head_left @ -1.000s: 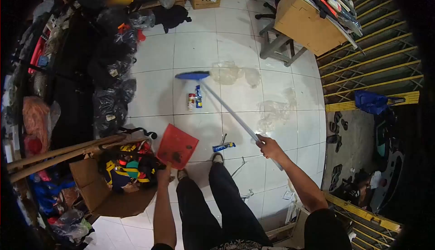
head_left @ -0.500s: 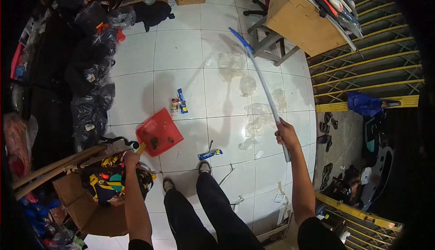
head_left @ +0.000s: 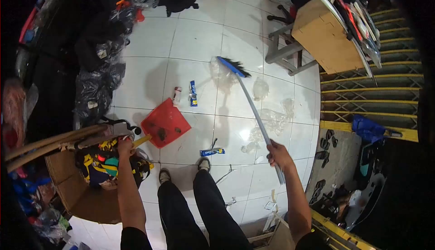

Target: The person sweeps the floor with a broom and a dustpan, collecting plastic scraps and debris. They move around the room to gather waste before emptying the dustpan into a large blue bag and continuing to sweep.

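Observation:
My right hand [head_left: 280, 155] is closed round the grey handle of a broom [head_left: 254, 107]. The broom's blue head with dark bristles lies over a crumpled clear plastic bag [head_left: 221, 75] on the floor. My left hand [head_left: 125, 146] grips the yellow handle of a red dustpan [head_left: 165, 118], which rests on the tiles with a few dark scraps in it. Just beyond the dustpan lie a small white-and-red container [head_left: 177, 96] and a blue packet [head_left: 193, 93]. A second blue packet [head_left: 212, 152] lies by my feet. More clear plastic [head_left: 274, 119] is scattered left of the broom handle and beyond it.
A cardboard box [head_left: 68, 177] of colourful straps stands at my left, with wooden poles [head_left: 54, 146] across it. Dark plastic-wrapped bundles [head_left: 97, 91] line the left side. A stool [head_left: 290, 53] bearing a board stands far right, near a yellow folding gate [head_left: 371, 87].
The broom head has come down and nearer, from beside the stool onto the plastic, its bristles now showing. My right hand has moved slightly nearer to me. My left hand still holds the dustpan.

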`<state>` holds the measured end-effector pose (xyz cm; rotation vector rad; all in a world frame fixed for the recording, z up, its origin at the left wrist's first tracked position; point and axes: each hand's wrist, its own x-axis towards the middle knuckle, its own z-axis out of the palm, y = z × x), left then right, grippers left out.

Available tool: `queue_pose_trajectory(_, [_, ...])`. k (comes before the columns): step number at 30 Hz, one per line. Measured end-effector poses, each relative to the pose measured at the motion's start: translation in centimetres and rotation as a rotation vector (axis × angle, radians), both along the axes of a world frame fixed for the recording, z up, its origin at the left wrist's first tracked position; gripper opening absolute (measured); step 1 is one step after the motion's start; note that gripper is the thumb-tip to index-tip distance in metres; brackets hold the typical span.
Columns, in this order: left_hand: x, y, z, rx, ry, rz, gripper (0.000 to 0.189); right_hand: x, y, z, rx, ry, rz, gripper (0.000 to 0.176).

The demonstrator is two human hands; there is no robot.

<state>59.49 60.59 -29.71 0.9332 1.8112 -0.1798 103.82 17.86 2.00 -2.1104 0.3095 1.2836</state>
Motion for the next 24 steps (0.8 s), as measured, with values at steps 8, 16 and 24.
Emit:
queue_pose_trajectory(8, [0.4, 2.2, -1.3, 0.184, 0.129, -1.05, 0.016, -9.6, 2.4, 5.2, 0.018, 0.207, -0.001, 0.044])
queue_pose_trajectory(16, [6.2, 0.6, 5.5, 0.106, 0.051, -0.452, 0.022, -16.3, 4.0, 8.4, -0.043, 0.381, 0.078, 0.054])
queue_pose_trajectory(24, [7.1, 0.3, 8.7, 0.073, 0.077, -0.434, 0.023, -20.4, 3.0, 9.9, -0.008, 0.488, 0.18, 0.052])
